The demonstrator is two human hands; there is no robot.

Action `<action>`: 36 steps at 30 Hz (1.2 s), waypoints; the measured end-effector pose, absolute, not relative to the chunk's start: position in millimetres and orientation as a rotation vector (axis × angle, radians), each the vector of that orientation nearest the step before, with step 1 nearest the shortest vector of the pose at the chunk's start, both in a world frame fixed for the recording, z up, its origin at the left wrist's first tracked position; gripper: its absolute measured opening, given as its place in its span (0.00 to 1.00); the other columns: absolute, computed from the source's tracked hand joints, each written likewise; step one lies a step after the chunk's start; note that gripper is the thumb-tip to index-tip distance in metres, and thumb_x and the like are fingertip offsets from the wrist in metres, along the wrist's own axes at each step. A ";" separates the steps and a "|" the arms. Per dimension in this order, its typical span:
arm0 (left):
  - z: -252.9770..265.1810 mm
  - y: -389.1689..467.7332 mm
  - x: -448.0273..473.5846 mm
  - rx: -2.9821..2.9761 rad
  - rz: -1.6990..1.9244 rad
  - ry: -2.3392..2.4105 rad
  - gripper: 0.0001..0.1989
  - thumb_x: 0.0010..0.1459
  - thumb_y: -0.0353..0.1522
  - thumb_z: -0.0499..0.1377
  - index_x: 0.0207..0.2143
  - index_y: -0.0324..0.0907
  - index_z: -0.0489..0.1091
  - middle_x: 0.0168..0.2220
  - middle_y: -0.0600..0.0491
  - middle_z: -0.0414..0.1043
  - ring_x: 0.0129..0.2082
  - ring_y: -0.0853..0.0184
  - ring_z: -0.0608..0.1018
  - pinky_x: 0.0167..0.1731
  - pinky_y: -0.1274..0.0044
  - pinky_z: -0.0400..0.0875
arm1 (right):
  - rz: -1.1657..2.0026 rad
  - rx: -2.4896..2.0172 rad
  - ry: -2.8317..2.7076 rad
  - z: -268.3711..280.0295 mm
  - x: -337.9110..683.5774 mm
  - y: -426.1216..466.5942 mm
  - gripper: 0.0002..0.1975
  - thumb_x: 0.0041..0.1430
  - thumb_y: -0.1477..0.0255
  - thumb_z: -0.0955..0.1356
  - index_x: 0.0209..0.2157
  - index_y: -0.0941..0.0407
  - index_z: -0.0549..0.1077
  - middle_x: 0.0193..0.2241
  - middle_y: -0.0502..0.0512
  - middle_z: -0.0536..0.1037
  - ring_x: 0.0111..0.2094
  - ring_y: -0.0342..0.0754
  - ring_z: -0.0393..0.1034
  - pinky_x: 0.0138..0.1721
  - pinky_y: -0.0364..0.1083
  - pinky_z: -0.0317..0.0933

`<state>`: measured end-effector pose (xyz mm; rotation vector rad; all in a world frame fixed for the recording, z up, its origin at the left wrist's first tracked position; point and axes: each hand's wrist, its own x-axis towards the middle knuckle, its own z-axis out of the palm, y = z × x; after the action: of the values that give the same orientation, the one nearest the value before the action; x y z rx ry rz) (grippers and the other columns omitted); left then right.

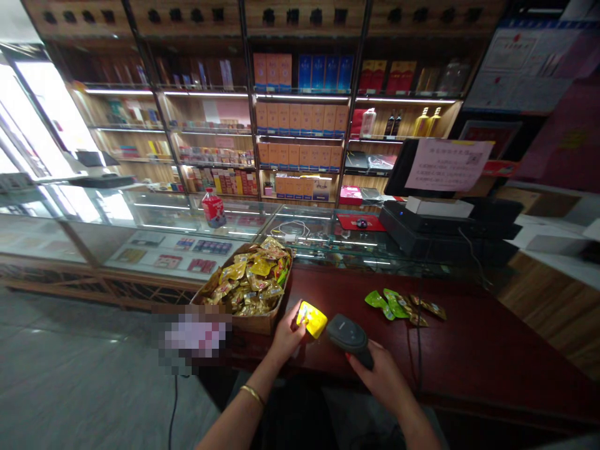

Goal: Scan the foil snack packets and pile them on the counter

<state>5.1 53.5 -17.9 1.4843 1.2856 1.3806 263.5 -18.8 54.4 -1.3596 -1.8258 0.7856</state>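
Note:
Between the fingers of my left hand (287, 334) is a small yellow snack packet (312, 319), brightly lit on its face. My right hand (382, 369) is wrapped round the grip of a dark barcode scanner (347, 334), whose head points left toward the packet with a small gap between them. Left of my left hand stands an open cardboard box (262, 324) heaped with gold and yellow packets (253, 281). On the dark red table to the right lie a few green packets (388, 304) and gold-brown packets (424, 309).
A cable (415, 350) hangs across the right part of the table (356, 281). Behind it runs a glass display counter (187, 219) bearing a red-labelled bottle (214, 207), a mouse (360, 223) and a cash register with a monitor (398, 169). Stocked shelves (300, 97) line the wall.

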 end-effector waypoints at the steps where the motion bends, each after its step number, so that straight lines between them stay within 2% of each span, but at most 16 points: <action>1: -17.4 53.3 4.7 1.473 1.395 1.273 0.28 0.55 0.33 0.62 0.58 0.38 0.71 0.60 0.42 0.71 0.60 0.54 0.73 0.62 0.63 0.65 | 0.776 -1.367 -1.822 55.3 262.4 -18.8 0.15 0.58 0.65 0.68 0.44 0.57 0.81 0.43 0.62 0.83 0.47 0.60 0.75 0.53 0.55 0.64; 6: -15.9 52.5 3.2 1.437 1.478 1.200 0.24 0.53 0.38 0.66 0.51 0.39 0.77 0.53 0.42 0.77 0.55 0.54 0.77 0.59 0.64 0.69 | 0.837 -1.354 -1.715 49.1 259.6 -17.2 0.15 0.57 0.64 0.70 0.44 0.55 0.81 0.42 0.60 0.83 0.46 0.59 0.75 0.53 0.54 0.63; 9: -19.3 55.1 1.7 1.279 1.475 1.183 0.27 0.51 0.40 0.67 0.53 0.38 0.76 0.52 0.43 0.77 0.52 0.55 0.78 0.54 0.67 0.74 | 1.016 -1.293 -1.465 34.1 263.3 -12.8 0.14 0.55 0.60 0.74 0.38 0.55 0.81 0.32 0.56 0.83 0.36 0.55 0.76 0.43 0.50 0.66; 12: -25.4 63.8 4.0 1.112 1.397 1.162 0.34 0.50 0.37 0.68 0.60 0.39 0.70 0.50 0.44 0.78 0.41 0.60 0.82 0.42 0.71 0.79 | 1.094 -1.247 -1.284 13.4 272.3 -6.5 0.20 0.52 0.54 0.74 0.33 0.57 0.79 0.20 0.50 0.76 0.25 0.49 0.70 0.32 0.47 0.65; 16: -30.4 86.6 33.8 0.999 1.233 1.217 0.36 0.48 0.29 0.68 0.61 0.39 0.68 0.42 0.48 0.80 0.31 0.68 0.81 0.34 0.77 0.78 | 1.183 -1.121 -1.083 -9.3 285.9 -2.8 0.28 0.50 0.48 0.74 0.40 0.59 0.79 0.19 0.46 0.73 0.23 0.46 0.68 0.37 0.51 0.70; 18: -30.2 101.3 64.5 0.992 1.155 1.193 0.36 0.47 0.26 0.67 0.61 0.39 0.68 0.40 0.49 0.80 0.31 0.68 0.81 0.34 0.78 0.77 | 1.211 -1.064 -1.001 -15.8 290.4 -3.7 0.27 0.50 0.49 0.74 0.41 0.58 0.78 0.20 0.45 0.73 0.23 0.45 0.68 0.37 0.51 0.71; 24: -21.3 143.6 175.1 1.051 1.055 0.991 0.44 0.36 0.17 0.69 0.60 0.39 0.68 0.44 0.48 0.80 0.37 0.66 0.81 0.40 0.78 0.75 | 1.246 -0.994 -0.866 -25.5 294.7 -5.4 0.23 0.49 0.53 0.77 0.40 0.56 0.79 0.21 0.46 0.75 0.23 0.45 0.68 0.31 0.47 0.69; 31: -10.5 173.1 251.5 1.070 0.900 0.721 0.31 0.33 0.23 0.75 0.44 0.38 0.77 0.38 0.51 0.81 0.37 0.65 0.80 0.45 0.74 0.74 | 1.218 -0.922 -0.745 -31.6 291.1 -5.3 0.23 0.47 0.51 0.77 0.36 0.55 0.79 0.18 0.46 0.75 0.20 0.44 0.68 0.25 0.43 0.65; 36: -6.3 191.5 291.4 1.032 0.796 0.621 0.27 0.34 0.22 0.75 0.41 0.38 0.77 0.36 0.51 0.79 0.37 0.66 0.80 0.46 0.74 0.72 | 1.213 -0.884 -0.692 -39.6 286.9 -4.5 0.21 0.50 0.53 0.76 0.36 0.55 0.77 0.17 0.46 0.75 0.18 0.44 0.69 0.23 0.42 0.63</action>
<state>291.4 191.5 -6.3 1.0320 0.6208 0.7959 286.9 -4.5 -39.6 -0.8842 -0.6924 1.2128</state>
